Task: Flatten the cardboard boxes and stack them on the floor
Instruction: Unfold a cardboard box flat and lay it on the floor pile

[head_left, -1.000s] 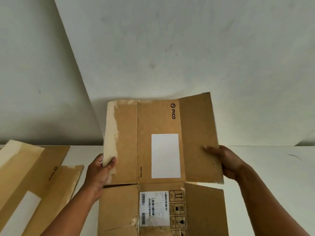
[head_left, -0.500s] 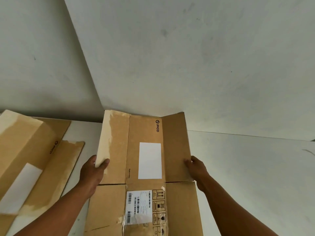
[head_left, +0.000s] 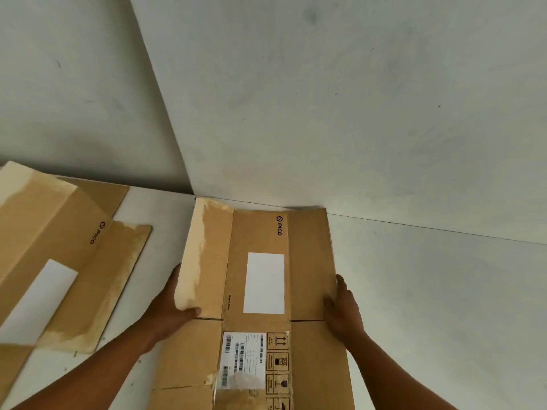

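The flattened box (head_left: pixel 257 291) lies at the floor's (head_left: pixel 429 291) far edge near the corner; light, stiff, hinging at creases; left hand (head_left: pixel 168 312) pinches its left flap; right hand (head_left: pixel 343 309) clasps its right edge; best held there.

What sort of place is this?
Likely a bare indoor room, perhaps used for storage: plain white walls meet in a corner, the floor is pale and smooth, and flattened boxes lie on it.
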The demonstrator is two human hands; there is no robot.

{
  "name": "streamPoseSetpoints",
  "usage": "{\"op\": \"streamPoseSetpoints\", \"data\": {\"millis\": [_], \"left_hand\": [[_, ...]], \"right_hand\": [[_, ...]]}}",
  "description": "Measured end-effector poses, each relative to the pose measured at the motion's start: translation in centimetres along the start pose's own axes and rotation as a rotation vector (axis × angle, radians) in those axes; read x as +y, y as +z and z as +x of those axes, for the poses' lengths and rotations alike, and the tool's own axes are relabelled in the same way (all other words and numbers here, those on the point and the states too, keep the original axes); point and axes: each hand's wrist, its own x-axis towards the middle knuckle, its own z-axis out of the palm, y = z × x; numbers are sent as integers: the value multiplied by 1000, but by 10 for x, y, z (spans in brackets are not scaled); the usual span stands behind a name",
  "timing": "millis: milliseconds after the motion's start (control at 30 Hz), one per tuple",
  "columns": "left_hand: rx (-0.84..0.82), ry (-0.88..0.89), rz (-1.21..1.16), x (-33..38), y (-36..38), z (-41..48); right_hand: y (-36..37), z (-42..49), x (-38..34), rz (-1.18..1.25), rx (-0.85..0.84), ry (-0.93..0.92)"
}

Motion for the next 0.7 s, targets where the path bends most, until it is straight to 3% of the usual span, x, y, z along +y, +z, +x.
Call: {"op": "streamPoseSetpoints", "data": {"millis": [200,300,500,700], "left_hand": [[127,52,451,-5,36,0],[108,-18,644,-10,52,8],[169,-33,705,-19,66,20],[370,129,727,-35,84,4]], "right_hand": [[38,-11,15,-315,70,-115],[48,-11,22,-378,118,-130],[61,-8,30,-444,239,-157],[68,-1,34,-468,291,-175]]}}
